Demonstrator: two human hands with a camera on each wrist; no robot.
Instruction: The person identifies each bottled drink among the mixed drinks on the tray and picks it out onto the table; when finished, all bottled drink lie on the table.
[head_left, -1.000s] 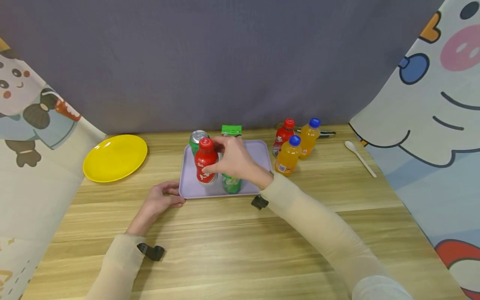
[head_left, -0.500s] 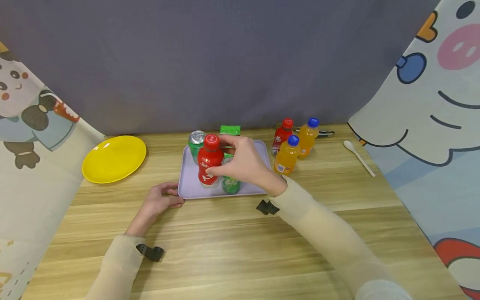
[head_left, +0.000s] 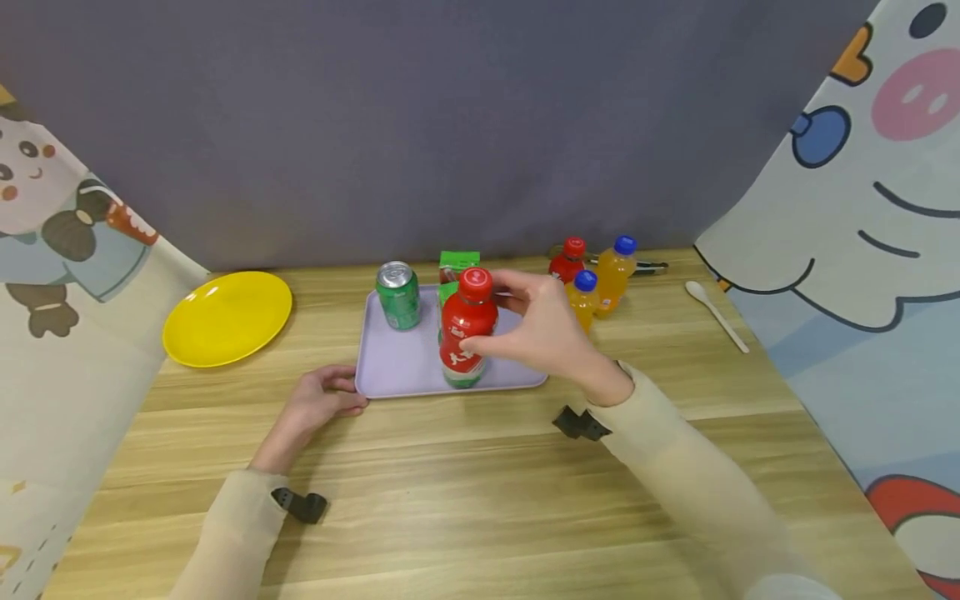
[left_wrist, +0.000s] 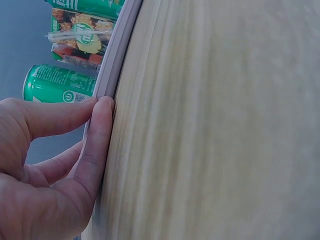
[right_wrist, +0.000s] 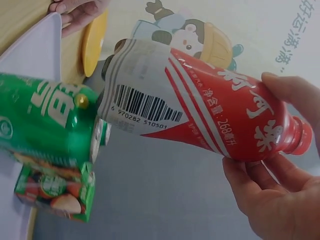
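My right hand grips a red soda bottle between thumb and fingers near its shoulder. In the right wrist view the base of the bottle is level with the top of a green can, which the bottle mostly hides in the head view. Beneath is a lilac tray. At its front left corner my left hand pinches the rim, thumb and finger meeting there in the left wrist view. Another green can stands at the back left of the tray, and green drink cartons are partly hidden behind the bottle.
Right of the tray stand two orange drink bottles with blue caps and another red bottle. Behind them lies a tongs-like utensil. A white spoon rests far right, a yellow plate far left. A dark curtain closes the back.
My right hand has lifted the red bottle and carried it to the right, from the tray's left half to in front of the nearer green can. My left hand stays at the tray corner.
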